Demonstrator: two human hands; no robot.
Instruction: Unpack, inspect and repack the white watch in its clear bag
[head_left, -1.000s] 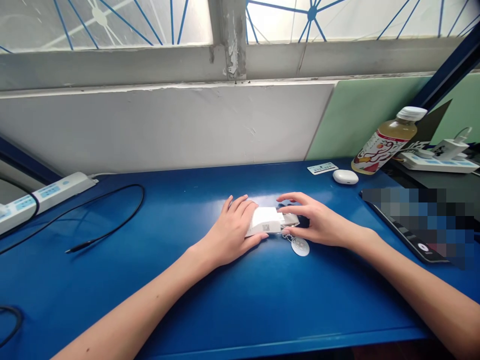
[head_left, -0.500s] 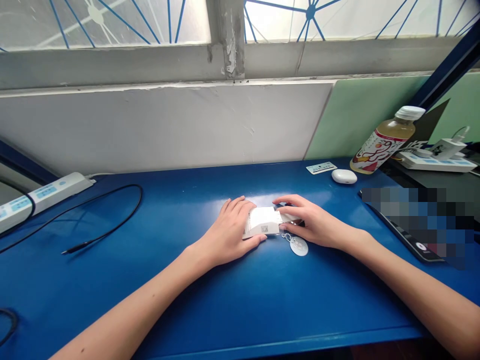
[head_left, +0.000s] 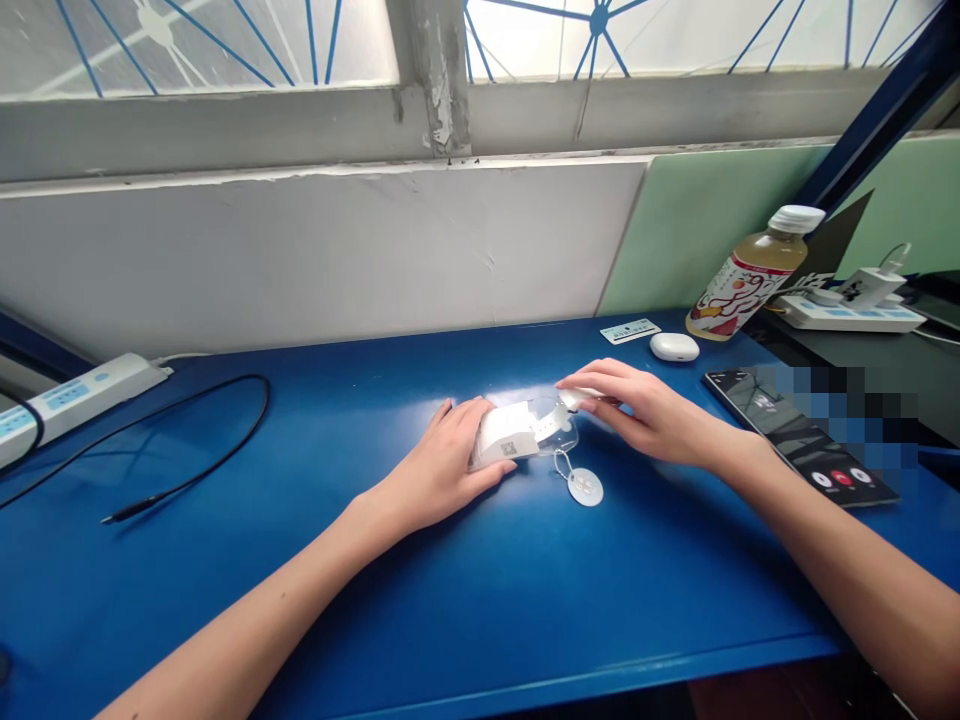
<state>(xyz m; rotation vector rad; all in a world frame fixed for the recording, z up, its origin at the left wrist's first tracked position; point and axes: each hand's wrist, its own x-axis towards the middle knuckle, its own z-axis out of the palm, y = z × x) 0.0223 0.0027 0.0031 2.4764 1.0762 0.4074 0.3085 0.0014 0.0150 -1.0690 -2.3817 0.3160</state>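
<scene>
A small white box (head_left: 510, 435) with a code printed on its side lies on the blue table (head_left: 480, 590). My left hand (head_left: 442, 462) is closed around its left end and holds it down. My right hand (head_left: 637, 410) pinches a clear plastic insert (head_left: 559, 418) that sticks out of the box's right end. A round white tag (head_left: 584, 487) on a short chain lies on the table just in front of the insert.
A white earbud case (head_left: 674, 347) and a small card (head_left: 630, 331) lie at the back right, near a capped drink bottle (head_left: 742, 278). A phone (head_left: 802, 435) lies at the right. A white power strip (head_left: 75, 395) and a black cable (head_left: 187, 440) are on the left.
My right hand has drawn the clear insert partly out of the box toward the right. The box has tilted a little under my left hand. The camera has shifted slightly.
</scene>
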